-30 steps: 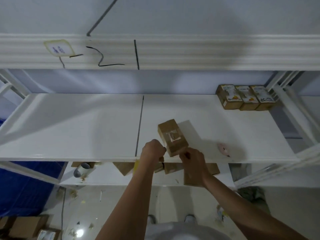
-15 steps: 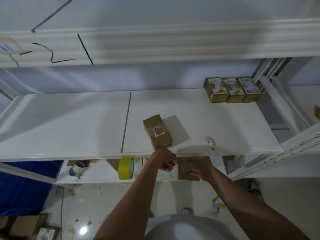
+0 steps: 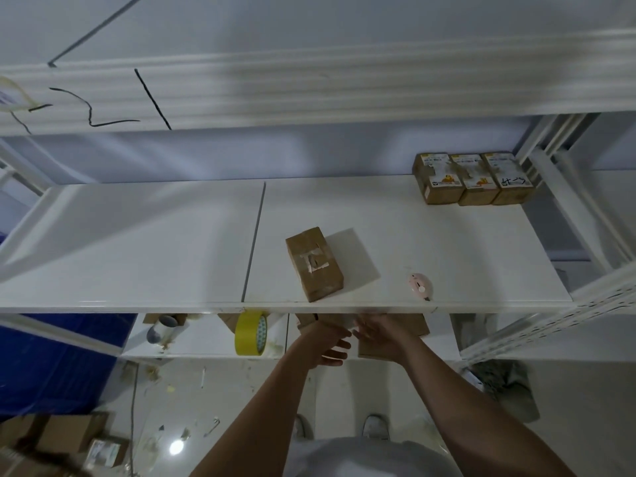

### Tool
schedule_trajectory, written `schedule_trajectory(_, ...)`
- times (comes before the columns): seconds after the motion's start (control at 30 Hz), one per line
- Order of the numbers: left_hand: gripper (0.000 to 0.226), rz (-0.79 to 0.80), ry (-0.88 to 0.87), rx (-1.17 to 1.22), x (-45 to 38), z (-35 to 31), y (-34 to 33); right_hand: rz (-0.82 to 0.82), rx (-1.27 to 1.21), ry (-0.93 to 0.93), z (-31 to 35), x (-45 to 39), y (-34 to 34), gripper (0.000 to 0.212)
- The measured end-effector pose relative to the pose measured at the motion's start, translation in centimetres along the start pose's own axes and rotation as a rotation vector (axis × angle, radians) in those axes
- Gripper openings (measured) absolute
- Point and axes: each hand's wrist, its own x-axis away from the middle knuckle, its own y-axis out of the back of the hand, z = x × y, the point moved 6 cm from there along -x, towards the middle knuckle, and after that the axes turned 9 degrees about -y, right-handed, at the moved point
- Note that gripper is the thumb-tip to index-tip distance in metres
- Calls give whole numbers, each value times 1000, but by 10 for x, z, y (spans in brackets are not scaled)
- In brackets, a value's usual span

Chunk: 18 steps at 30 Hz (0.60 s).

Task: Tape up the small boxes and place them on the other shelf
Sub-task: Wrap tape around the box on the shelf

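A taped brown box (image 3: 314,266) lies alone on the white upper shelf (image 3: 137,256), near its front edge. Three labelled brown boxes (image 3: 475,179) stand side by side at the shelf's back right corner. Both my hands are below the shelf's front edge, close together. My left hand (image 3: 327,346) has its fingers apart and holds nothing. My right hand (image 3: 382,335) hovers with fingers extended over a flat brown box (image 3: 375,351) on the lower shelf; I cannot tell whether it touches it. A yellow tape roll (image 3: 250,333) stands on edge on the lower shelf, left of my hands.
A small pink cutter (image 3: 420,286) lies on the upper shelf to the right of the taped box. A grey roll (image 3: 161,333) and more cardboard sit on the lower shelf. White perforated uprights (image 3: 585,304) stand at right. Cardboard boxes (image 3: 69,438) are on the littered floor at left.
Both hands let go of the taped box and dropped below the shelf edge towards the lower shelf. The box stays on the upper shelf.
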Motion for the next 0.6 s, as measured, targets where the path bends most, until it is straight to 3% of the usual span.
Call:
schedule_trajectory(0.1,16,2,9,25,0,5,1,-55,63,-3,-3,-3,1,22)
schedule_trajectory(0.4,20,-12,11,51,4,12,8,-90,56,36,-11,-9,-1,17)
schedule_trajectory(0.47,21,-18,15,57,5,13,10,-94,40,28,-12,-5,-5,10)
schedule_trajectory(0.6,24,-43,-9,43,4,9,12,-137,-56,28,-24,1,-4,17)
